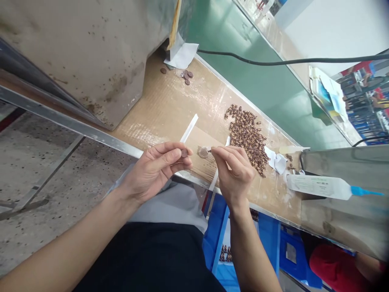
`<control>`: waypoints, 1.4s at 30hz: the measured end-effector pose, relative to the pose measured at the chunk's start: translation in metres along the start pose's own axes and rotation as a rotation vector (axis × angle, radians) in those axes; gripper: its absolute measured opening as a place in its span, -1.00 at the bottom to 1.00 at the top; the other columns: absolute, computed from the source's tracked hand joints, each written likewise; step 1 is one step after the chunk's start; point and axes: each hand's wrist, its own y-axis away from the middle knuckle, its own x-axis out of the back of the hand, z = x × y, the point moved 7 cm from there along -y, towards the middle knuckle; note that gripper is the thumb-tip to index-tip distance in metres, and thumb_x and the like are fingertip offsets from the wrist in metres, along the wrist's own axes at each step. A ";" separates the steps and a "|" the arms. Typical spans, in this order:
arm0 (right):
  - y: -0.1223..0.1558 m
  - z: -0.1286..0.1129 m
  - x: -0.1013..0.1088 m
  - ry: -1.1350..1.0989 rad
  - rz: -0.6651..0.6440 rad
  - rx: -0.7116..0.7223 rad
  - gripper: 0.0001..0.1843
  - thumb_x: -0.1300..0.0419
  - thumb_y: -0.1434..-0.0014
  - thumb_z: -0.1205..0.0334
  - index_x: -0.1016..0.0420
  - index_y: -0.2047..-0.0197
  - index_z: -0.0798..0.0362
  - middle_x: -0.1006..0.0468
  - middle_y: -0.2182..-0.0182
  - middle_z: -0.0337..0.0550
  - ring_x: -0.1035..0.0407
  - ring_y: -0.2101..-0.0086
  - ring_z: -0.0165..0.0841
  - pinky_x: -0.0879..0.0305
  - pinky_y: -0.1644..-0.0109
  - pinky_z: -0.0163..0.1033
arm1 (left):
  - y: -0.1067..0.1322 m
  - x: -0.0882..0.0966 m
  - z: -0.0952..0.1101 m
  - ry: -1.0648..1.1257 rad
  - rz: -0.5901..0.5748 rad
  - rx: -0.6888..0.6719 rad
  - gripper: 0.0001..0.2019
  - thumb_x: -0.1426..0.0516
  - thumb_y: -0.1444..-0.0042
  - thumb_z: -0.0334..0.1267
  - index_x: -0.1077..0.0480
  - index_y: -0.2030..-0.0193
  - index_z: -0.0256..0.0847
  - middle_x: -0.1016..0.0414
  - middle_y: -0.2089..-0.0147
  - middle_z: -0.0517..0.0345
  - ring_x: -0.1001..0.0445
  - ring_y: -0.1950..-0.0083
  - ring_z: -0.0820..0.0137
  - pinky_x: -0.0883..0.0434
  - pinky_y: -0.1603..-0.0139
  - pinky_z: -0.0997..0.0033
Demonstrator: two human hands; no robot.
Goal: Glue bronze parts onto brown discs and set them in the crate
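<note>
We hold a brown disc point(184, 153) between our left hand's point(156, 164) fingertips — probably light, stiff, best taken by its rim — while our right hand point(235, 168) pinches a small dark piece point(209, 151), mostly hidden.

Open counter point(170, 103) gives passage left of the brown heap point(247, 138), while a white bottle point(319, 186) obstructs its right.
</note>
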 end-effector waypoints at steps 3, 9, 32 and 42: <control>0.001 0.000 0.000 -0.012 0.012 -0.011 -0.76 -0.33 -0.55 0.36 -0.78 -0.06 -0.18 -0.82 0.09 -0.21 -0.65 0.09 -0.17 -0.63 -0.10 0.06 | 0.000 -0.002 0.000 0.015 -0.001 0.006 -0.82 -0.56 -0.18 -0.19 -0.80 0.10 -0.08 -0.78 0.05 0.08 -0.73 0.16 0.37 -0.71 -0.08 0.36; 0.001 -0.001 0.000 0.013 0.011 -0.007 -0.78 -0.32 -0.56 0.33 -0.78 -0.04 -0.18 -0.82 0.09 -0.19 -0.66 0.09 -0.16 -0.63 -0.09 0.07 | 0.001 -0.003 0.000 0.018 0.003 0.011 -0.82 -0.56 -0.17 -0.20 -0.80 0.11 -0.10 -0.79 0.05 0.07 -0.73 0.16 0.35 -0.70 -0.11 0.30; 0.002 -0.004 0.021 -0.035 0.220 -0.007 -0.74 -0.39 -0.49 0.41 -0.80 -0.05 -0.17 -0.83 0.12 -0.22 -0.70 0.13 -0.20 -0.65 -0.05 0.03 | 0.002 -0.010 -0.008 0.044 -0.064 0.057 -0.85 -0.51 -0.29 -0.31 -0.80 0.02 -0.19 -0.83 0.02 0.05 -0.80 0.10 0.38 -0.74 -0.08 0.48; 0.013 -0.008 0.023 -0.521 0.281 -0.386 -0.82 -0.45 -0.45 0.33 -0.82 0.00 -0.16 -0.82 0.12 -0.20 -0.71 0.08 -0.23 -0.69 -0.05 -0.06 | 0.001 -0.026 -0.024 0.070 -0.057 0.094 -0.82 -0.59 -0.18 -0.21 -0.81 0.14 -0.17 -0.85 0.12 0.07 -0.82 0.21 0.38 -0.75 0.06 0.54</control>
